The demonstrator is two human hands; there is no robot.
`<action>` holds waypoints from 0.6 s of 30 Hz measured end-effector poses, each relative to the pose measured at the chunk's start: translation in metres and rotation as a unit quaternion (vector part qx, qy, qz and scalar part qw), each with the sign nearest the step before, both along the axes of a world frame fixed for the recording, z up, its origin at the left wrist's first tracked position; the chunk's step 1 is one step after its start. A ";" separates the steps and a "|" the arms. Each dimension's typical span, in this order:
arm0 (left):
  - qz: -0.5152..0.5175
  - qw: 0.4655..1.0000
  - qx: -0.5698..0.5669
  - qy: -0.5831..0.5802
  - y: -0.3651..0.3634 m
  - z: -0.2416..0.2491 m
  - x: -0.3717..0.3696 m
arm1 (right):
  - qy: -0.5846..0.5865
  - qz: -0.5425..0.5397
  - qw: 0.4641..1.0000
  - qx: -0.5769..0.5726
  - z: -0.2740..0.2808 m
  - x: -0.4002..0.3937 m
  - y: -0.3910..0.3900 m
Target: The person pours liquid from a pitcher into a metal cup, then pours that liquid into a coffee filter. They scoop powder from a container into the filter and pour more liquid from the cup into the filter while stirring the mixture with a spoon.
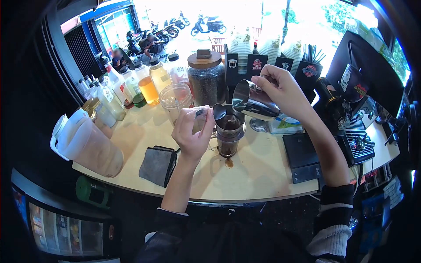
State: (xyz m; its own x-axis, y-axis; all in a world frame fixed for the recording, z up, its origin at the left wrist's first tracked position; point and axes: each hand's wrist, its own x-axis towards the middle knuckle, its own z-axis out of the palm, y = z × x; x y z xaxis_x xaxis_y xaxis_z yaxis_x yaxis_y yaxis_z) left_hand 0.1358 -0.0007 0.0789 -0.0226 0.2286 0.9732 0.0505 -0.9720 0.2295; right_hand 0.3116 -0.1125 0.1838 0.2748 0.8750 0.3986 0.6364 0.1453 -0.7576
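Observation:
My right hand [280, 90] holds a steel pitcher [256, 103], tipped to the left over a metal coffee dripper [230, 127]. In my left hand [193, 131] is a spoon [219, 111], pinched between thumb and fingers, its bowl at the dripper's left rim. Dark contents show inside the dripper, which stands on a glass cup [228, 149] with a handle at its left. A small brown spill [229, 162] lies on the counter in front of the cup. Whether liquid is flowing from the pitcher is too small to tell.
A folded grey cloth [157, 165] and a large plastic jug [90, 142] are at left. Syrup bottles [148, 90], an open clear jar [176, 98] and a lidded bean jar [206, 81] stand behind. A black scale [302, 158] and an espresso machine [351, 118] are at right. Two people sit outside.

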 end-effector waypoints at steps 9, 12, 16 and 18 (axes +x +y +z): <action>-0.008 1.000 0.003 0.012 -0.004 0.000 0.002 | -0.056 -0.005 0.998 0.027 -0.011 0.004 0.009; -0.005 0.999 0.039 0.011 -0.004 0.001 0.004 | -0.079 -0.021 0.996 0.016 -0.005 -0.007 0.007; 0.002 0.999 0.038 0.031 -0.004 -0.004 0.005 | -0.107 -0.024 0.994 0.028 -0.007 -0.009 0.012; 0.001 0.999 0.034 0.039 -0.006 -0.003 0.006 | -0.124 -0.025 0.991 0.041 -0.007 -0.009 0.014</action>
State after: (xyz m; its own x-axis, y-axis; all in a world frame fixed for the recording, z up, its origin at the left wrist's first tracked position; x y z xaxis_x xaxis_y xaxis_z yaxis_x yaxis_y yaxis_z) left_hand 0.1414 -0.0067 0.0759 0.0534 0.1617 0.9854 0.0677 -0.9851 0.1580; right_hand 0.3030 -0.0985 0.1766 0.2017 0.8252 0.5277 0.8091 0.1632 -0.5645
